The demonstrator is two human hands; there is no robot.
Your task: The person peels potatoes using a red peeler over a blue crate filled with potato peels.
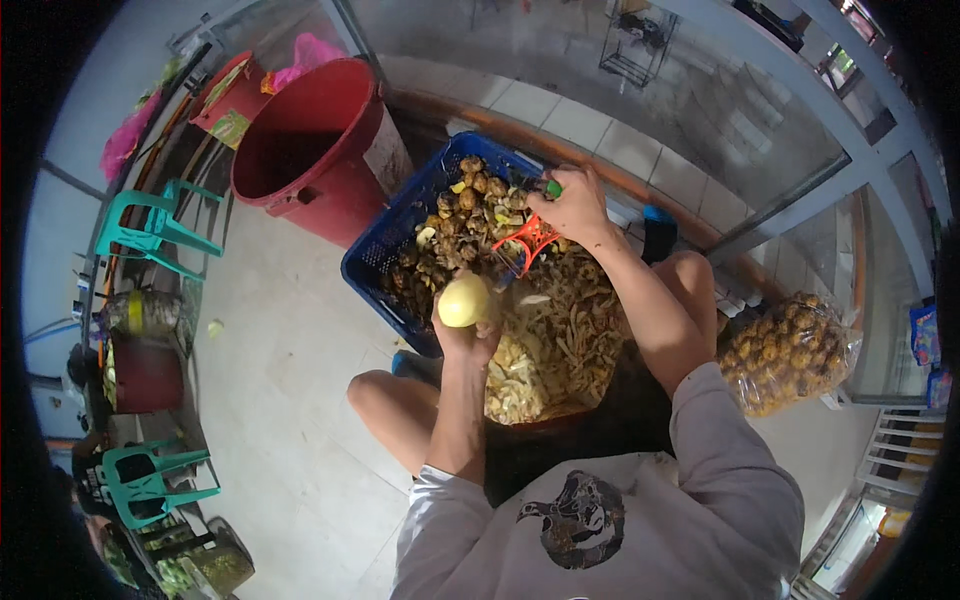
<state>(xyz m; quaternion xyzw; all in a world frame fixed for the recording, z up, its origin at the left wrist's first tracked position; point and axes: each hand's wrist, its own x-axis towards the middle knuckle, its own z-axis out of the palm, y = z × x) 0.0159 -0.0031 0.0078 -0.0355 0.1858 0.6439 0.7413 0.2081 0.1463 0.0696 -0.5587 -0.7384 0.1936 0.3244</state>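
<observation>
My left hand (468, 335) is wrapped round a pale yellow peeled potato (465, 301), held up over the near edge of a blue plastic crate (372, 285). My right hand (575, 210) grips an orange-red peeler (527, 243), its head pointing down and left toward the potato but apart from it. A small green piece (553, 188) shows at the right fingers; what it belongs to is unclear. Brown unpeeled potatoes (468, 200) and dark scraps lie in the crate. Nearer my legs is a heap of pale peelings (570, 345), its container mostly hidden.
A large red bin (350, 190) stands beyond the crate's left side, with a smaller red bucket (228, 100) behind it. Green plastic chairs (150, 235) line the left. By my right knee sits a clear bag of potatoes (790, 350). A glass partition (740, 80) runs along the far side.
</observation>
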